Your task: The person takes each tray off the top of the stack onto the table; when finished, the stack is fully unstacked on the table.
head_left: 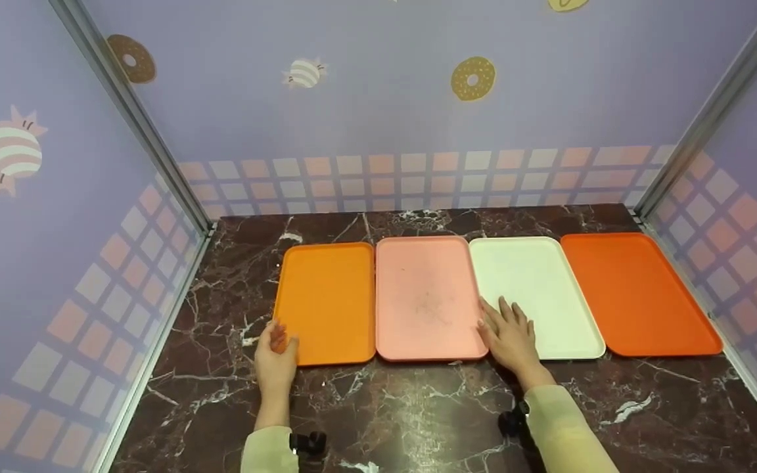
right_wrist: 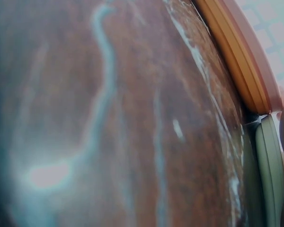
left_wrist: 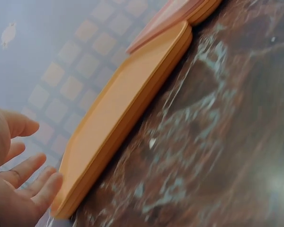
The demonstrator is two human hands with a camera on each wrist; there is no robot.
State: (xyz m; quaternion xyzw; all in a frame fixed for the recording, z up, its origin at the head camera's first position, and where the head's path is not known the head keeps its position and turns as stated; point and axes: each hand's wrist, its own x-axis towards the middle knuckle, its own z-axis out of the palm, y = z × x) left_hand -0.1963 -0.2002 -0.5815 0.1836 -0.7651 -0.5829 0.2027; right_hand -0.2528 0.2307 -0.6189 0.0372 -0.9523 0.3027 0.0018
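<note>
Four groups of trays stand side by side in the head view: a yellow-orange tray (head_left: 327,302), a pink tray (head_left: 428,282), a white tray (head_left: 536,276) and a red-orange tray (head_left: 638,295). My left hand (head_left: 276,360) is at the near left corner of the yellow-orange tray, its fingers loosely bent along the side and the thumb over the rim. With fingers spread, my right hand (head_left: 511,340) lies over the white tray's left edge, fingertips by the pink tray's rim. In the left wrist view, layered edges show under the yellow-orange tray (left_wrist: 118,109).
The trays rest on a dark marbled table (head_left: 411,414). A patterned back wall (head_left: 378,98) and side walls enclose it, with metal posts at the corners. In the right wrist view, the pink tray (right_wrist: 258,47) sits above orange layers (right_wrist: 236,61).
</note>
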